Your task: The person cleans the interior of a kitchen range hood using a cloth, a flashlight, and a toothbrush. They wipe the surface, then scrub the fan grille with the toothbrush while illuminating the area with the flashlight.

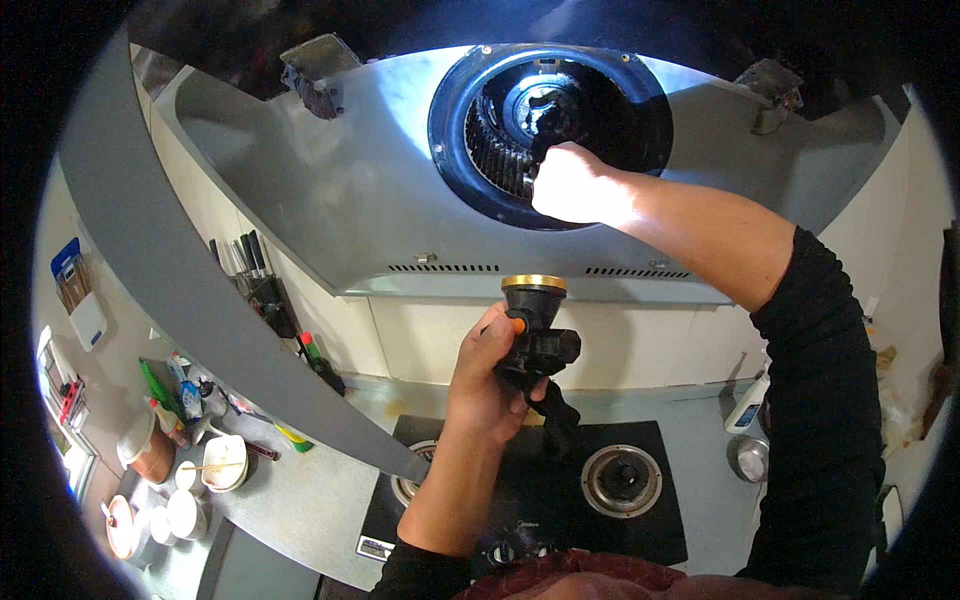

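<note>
My left hand [480,375] grips a black headlamp [534,345] with a gold rim, an orange button and a dangling strap. Its lens faces up towards the range hood [367,187], where bright light falls. Inside the hood, a dark round inlet ring [459,184] surrounds a finned blower wheel [501,161]. My right hand [574,187], curled into a fist and brightly lit, is at the lower part of this opening. Whether its fingers hold anything is hidden. Deeper in, the motor hub [536,109] catches the light.
Below lies a black gas hob [547,480] with round burners. A curved grey hood edge [247,285] crosses the left side. Knives in a rack [262,292], bottles [161,394] and bowls [223,461] are at left. A spray bottle [746,405] and metal cup [751,457] stand right.
</note>
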`<state>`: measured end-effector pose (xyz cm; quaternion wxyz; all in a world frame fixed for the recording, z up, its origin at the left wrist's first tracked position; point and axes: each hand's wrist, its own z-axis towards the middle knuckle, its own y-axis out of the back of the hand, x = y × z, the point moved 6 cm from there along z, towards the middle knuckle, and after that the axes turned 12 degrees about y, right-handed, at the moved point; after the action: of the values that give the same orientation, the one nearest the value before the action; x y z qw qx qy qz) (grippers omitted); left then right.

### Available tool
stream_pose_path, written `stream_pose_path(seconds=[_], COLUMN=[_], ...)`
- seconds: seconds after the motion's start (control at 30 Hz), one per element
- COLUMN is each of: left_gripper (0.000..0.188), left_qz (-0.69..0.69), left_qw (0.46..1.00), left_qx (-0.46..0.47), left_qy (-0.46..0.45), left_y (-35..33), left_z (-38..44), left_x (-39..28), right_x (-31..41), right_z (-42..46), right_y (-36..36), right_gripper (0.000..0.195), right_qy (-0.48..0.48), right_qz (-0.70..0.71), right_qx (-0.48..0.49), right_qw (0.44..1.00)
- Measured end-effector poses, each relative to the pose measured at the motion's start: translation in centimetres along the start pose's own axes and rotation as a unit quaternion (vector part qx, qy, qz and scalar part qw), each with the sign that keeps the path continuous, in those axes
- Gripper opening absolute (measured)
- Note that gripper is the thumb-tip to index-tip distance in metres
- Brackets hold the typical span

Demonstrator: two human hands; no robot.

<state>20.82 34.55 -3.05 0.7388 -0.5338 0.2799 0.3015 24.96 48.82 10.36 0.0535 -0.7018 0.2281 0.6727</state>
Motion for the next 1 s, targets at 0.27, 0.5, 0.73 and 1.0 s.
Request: stream_pose_path(seconds=[0.27, 0.5, 0.73, 1.0], left_gripper=[0.046, 0.054, 0.058, 0.059], left_qz=[-0.007, 0.009, 0.016, 0.03], left_qw=[0.999, 0.999, 0.999, 0.999], left_qx=[0.027, 0.04, 0.027, 0.04], left_qy=[-0.017, -0.03, -0.035, -0.012], left_y=[-0.4, -1.2, -1.8, -2.8], left_z=[-1.2, -2.9, -3.7, -3.3], left_x=[-0.4, -0.9, -0.9, -0.1], right_x=[0.1, 0.5, -0.7, -2.6], right_z=[-1.8, -3.2, -5.5, -4.0], right_y=[0.8, 1.9, 3.1, -0.1], right_gripper=[0.011, 0.011, 0.012, 0.015], right_qy=[-0.003, 0.015, 0.007, -0.131], right_qz=[0.025, 0.066, 0.087, 0.181], right_qx=[0.002, 0.019, 0.091, 0.097], right_qw=[1.0, 0.998, 0.992, 0.97])
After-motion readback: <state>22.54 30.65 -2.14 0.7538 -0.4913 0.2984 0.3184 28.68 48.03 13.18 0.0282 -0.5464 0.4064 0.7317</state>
